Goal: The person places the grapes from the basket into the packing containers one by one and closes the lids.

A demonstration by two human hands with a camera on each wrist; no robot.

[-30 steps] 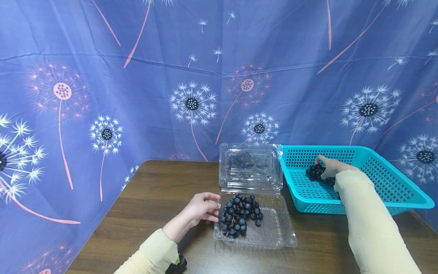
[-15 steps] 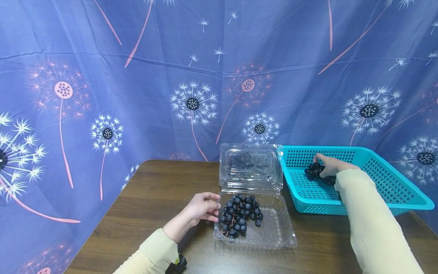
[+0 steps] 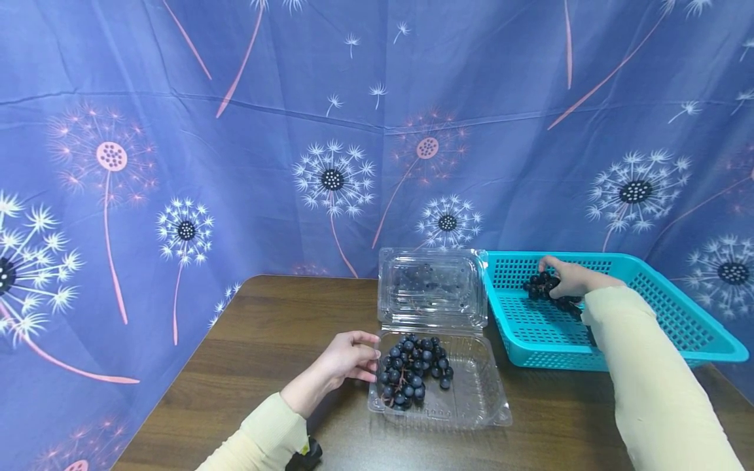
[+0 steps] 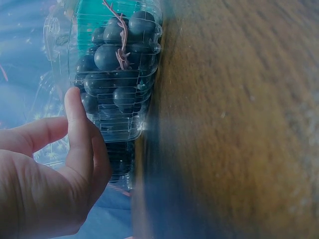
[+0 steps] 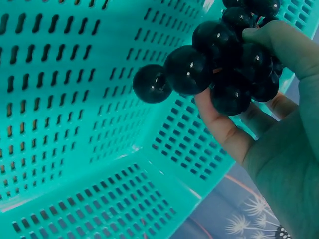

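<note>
My right hand (image 3: 570, 278) is inside the turquoise basket (image 5: 50, 94), holding a bunch of dark grapes (image 5: 219, 64) between thumb and fingers. Part of that bunch hangs below the palm in the head view, partly hidden by the hand and sleeve. My left hand (image 3: 346, 358) touches the left rim of a clear plastic clamshell box (image 3: 471, 386), its fingers slightly bent. Another bunch of dark grapes (image 3: 409, 369) lies in the left part of the box's base, a reddish stem showing in the left wrist view. The hinged lid (image 3: 432, 288) leans back, raised.
Box and basket stand side by side on a brown wooden table (image 3: 283, 314). A blue curtain with dandelion prints (image 3: 265, 163) hangs behind. Near the left sleeve lies a small black object (image 3: 305, 454), mostly hidden.
My right hand has shifted slightly up and to the right in the basket, and more of its grape bunch shows beneath it. The left hand and the box have stayed put.
</note>
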